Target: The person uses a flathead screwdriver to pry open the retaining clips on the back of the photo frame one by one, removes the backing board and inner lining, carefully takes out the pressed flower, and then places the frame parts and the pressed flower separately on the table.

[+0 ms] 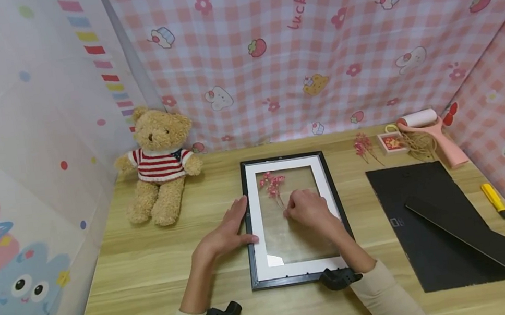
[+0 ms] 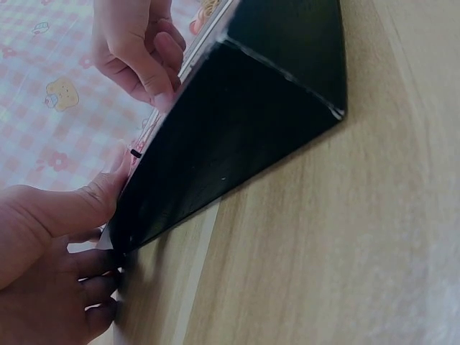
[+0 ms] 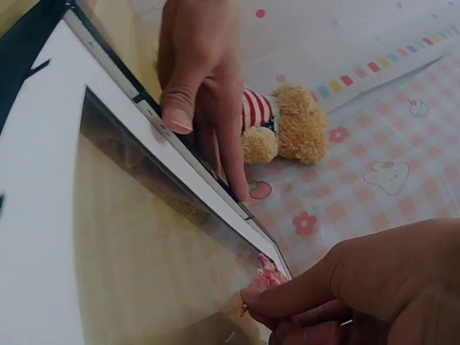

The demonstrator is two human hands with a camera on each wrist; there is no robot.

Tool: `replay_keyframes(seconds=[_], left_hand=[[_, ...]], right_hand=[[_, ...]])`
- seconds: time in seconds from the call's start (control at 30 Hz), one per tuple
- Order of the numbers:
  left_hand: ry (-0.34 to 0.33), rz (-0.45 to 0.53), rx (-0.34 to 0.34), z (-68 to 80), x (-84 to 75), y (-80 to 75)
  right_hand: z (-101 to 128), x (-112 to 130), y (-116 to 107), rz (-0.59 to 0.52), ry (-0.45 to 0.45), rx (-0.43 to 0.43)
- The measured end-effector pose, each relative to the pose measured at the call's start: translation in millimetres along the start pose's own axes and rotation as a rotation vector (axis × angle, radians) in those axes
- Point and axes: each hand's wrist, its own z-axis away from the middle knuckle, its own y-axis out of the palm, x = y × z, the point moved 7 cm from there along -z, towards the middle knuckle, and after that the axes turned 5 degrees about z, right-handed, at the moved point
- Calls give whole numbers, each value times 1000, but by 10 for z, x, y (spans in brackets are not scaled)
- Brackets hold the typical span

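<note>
A black picture frame (image 1: 277, 282) with a white mat (image 1: 313, 266) and a clear pane lies on the table. My left hand (image 1: 224, 232) rests against its left side, thumb over the rim and straight fingers along the outer edge. Over the pane, my right hand (image 1: 311, 208) pinches the stems of a pink dried flower sprig (image 1: 272, 181), whose blossoms lie toward the frame's upper left corner. In the right wrist view the blossoms (image 3: 267, 273) show just past my thumb. The frame's black side (image 2: 194, 144) fills the middle of the left wrist view.
A teddy bear (image 1: 161, 163) sits at the back left. To the right lie a black backing board (image 1: 407, 180) with its stand and a yellow screwdriver (image 1: 494, 201). Another pink sprig (image 1: 363, 145), a small box (image 1: 392, 143), twine (image 1: 421, 144) and a pink-handled roller (image 1: 450, 146) are behind.
</note>
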Motion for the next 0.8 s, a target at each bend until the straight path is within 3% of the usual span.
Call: replay_keyframes(seconds=[0.2,0.43,0.7,0.8], left_hand=[[17,12,-10,-15,34,7],[-3,24,-4,12,2,9],[4,17,2,68,-126,-18],[12,18,1,47,-91,-14]], right_hand=[[-64,-159,25,-227,-82,39],[-137,-298,19,-488,-81,144],[-194,-408,-32,-626,-68,176],[-197,-462,-79,-666,-56,168]])
